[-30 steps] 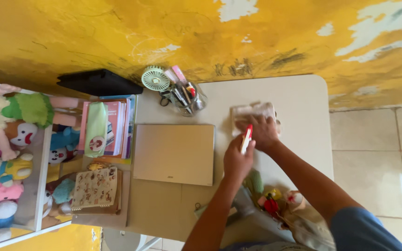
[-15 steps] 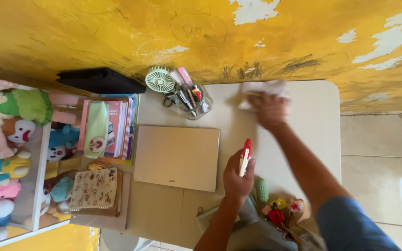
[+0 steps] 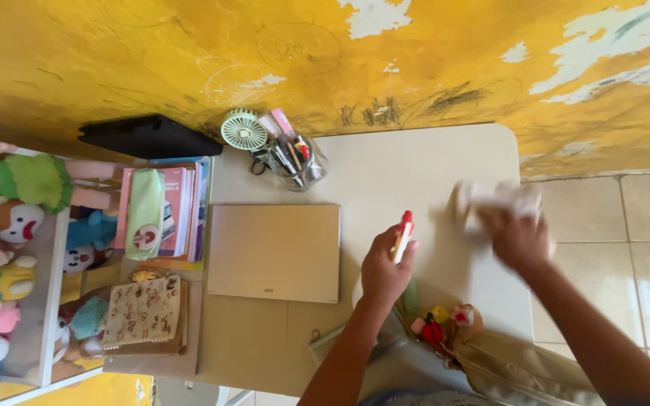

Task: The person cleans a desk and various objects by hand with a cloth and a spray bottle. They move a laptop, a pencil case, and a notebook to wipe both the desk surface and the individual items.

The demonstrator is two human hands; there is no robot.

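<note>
Your left hand (image 3: 385, 271) is closed around a red-capped bottle (image 3: 402, 234), held upright with its long axis running from your palm up toward the wall, the red tip uppermost, over the middle of the table (image 3: 385, 162). Your right hand (image 3: 519, 239) is pressed down on a pale cloth (image 3: 494, 199) near the right edge of the table; the hand and the cloth are blurred, so you cannot tell how tightly the fingers are bunched on it, only that they lie over it. The cloth sits to the right of the bottle and a little farther toward the wall, so your right hand is the nearer one to it, and the two hands are apart with bare tabletop between them. Your left forearm comes up from the near edge almost straight; your right arm reaches in at a slant from the lower right corner. Left of the bottle lies a closed laptop (image 3: 276, 252), flat and square to the table. Beyond it, by the far edge against the yellow wall (image 3: 152, 60), stand a clear jar of pens (image 3: 295, 158) and a small green fan (image 3: 243, 129). Off the left edge are a stack of books (image 3: 178, 210) and a shelf of stuffed toys (image 3: 9, 225). A bag with small charms (image 3: 438, 327) hangs at the near edge.
</note>
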